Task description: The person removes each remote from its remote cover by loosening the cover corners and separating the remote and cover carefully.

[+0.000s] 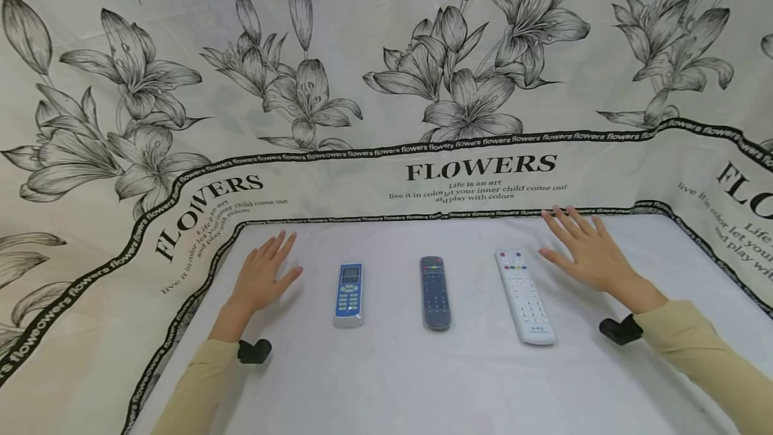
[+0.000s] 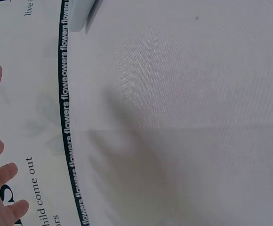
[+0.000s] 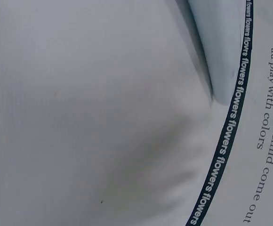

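Three remote controls lie in a row on the white table. On the left is a small blue-and-white remote (image 1: 349,294), in the middle a dark grey remote (image 1: 435,293), and on the right a long white remote (image 1: 525,297). My left hand (image 1: 262,275), fingers spread, is held left of the blue-and-white remote and touches nothing. To the right of the white remote, my right hand (image 1: 588,254) is also spread and holds nothing. In the right wrist view the side of the white remote (image 3: 219,47) shows at the top, but the hand is out of sight.
The table (image 1: 386,381) has a white cover. Behind it and at both sides stands a cloth (image 1: 338,186) printed with lilies and lettering. A black wrist mount (image 1: 255,352) sits on the left wrist and another black mount (image 1: 621,330) on the right.
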The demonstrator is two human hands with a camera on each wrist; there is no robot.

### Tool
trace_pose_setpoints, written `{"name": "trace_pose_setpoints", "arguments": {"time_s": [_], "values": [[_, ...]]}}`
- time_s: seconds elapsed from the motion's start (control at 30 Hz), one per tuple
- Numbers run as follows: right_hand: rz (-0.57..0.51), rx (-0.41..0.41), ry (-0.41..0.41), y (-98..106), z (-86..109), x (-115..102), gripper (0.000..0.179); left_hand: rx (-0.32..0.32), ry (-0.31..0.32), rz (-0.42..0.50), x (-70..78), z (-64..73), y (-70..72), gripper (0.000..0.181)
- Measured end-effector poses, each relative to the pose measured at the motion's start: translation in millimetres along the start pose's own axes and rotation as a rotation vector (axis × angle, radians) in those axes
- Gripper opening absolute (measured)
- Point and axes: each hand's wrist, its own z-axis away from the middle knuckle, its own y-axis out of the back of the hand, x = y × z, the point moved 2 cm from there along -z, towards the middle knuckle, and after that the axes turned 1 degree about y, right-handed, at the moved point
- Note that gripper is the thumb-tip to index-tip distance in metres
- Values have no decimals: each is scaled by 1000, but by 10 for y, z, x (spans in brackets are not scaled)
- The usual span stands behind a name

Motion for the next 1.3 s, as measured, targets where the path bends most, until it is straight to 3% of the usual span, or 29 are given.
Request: {"name": "trace_pose_setpoints", "arguments": {"time_s": [0.5, 0.8, 0.93, 1.13, 1.3], "values": [[-42, -49, -19, 69, -83, -402, 68, 56, 38, 38, 101, 53, -46, 65], [-70, -7, -12, 54, -83, -635, 58, 111, 69, 118, 277, 109, -26, 58], [-99, 29, -5, 58, -119, -763, 56, 94, 124, 148, 350, 99, -38, 51], [-131, 99, 20, 78, -179, -1012, 48, 31, 263, 301, 474, 93, -51, 47], [-148, 154, 36, 21, -230, -1159, 48, 29, 292, 441, 601, 99, -27, 42]]}}
